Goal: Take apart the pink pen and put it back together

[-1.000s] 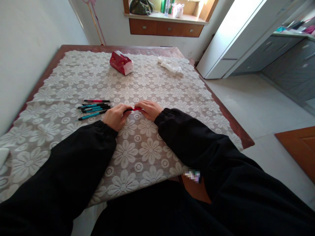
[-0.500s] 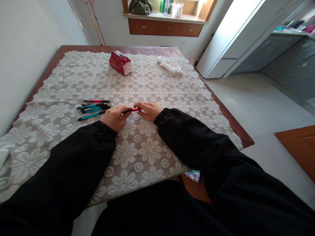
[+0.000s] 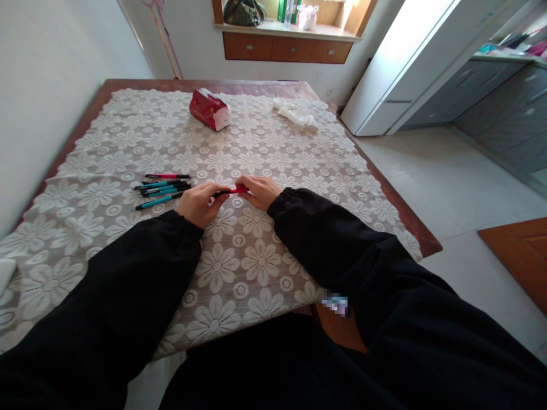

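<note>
Between my two hands is a red and black pen, level just above the cloth. My left hand is closed on its black end. My right hand pinches the red end, and its fingertips cover part of it. Left of my left hand lie several blue and black pens in a loose pile, the nearest one reaching up to that hand. A second red and black pen rests just beyond the pile.
A lace tablecloth covers the wooden table. Toward the far side stand a red tissue pack and a crumpled white plastic bag. Part of a white object shows at the left edge.
The fingers of my right hand have shifted slightly on the red end of the pen. My left hand and the pens on the table have stayed in place.
</note>
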`<state>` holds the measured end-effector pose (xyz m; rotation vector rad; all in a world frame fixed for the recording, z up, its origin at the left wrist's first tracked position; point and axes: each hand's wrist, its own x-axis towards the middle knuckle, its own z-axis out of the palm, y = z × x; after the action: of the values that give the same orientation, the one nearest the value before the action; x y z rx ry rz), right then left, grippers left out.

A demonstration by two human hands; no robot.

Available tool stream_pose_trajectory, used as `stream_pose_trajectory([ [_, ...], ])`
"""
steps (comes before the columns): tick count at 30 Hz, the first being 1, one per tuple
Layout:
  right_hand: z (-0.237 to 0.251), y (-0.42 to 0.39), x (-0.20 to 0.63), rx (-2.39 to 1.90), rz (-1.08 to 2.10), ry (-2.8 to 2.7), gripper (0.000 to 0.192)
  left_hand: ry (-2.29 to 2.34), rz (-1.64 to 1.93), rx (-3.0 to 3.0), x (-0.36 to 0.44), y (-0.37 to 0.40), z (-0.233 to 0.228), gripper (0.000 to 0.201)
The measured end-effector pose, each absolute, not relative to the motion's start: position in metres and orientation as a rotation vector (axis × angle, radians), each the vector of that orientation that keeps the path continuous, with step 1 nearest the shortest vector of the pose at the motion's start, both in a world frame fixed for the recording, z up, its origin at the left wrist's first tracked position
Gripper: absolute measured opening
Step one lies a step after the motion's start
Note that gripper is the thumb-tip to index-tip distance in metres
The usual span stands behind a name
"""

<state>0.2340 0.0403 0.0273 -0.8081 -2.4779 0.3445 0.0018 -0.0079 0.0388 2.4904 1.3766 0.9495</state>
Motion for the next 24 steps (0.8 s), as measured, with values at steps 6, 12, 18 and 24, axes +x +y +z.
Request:
stream_pose_trajectory([
  [6,0.0273,0.0414,0.2335,-0.782,0.319,-2.505,0.033,1.364,0.928,2.488,0.0023,-0.0081,0.0393,0.029],
  [12,0.0265,0.0416,0.2343,-0.785,0.309,-2.516,0.035,1.322,0.947,2.495,0.0027,-0.0089,0.0403,0.028],
  [18,0.0274,0.0418,0.2346,-0.811,0.299,-2.498,0.036,1.397,0.976,2.468,0.0034,-0.0098,0.0405,0.028],
  [24,0.0271,0.0420,0.2337,-0.845,0.302,-2.497,0.034,1.381,1.000,2.474,0.0020,-0.0072,0.0372,0.026],
])
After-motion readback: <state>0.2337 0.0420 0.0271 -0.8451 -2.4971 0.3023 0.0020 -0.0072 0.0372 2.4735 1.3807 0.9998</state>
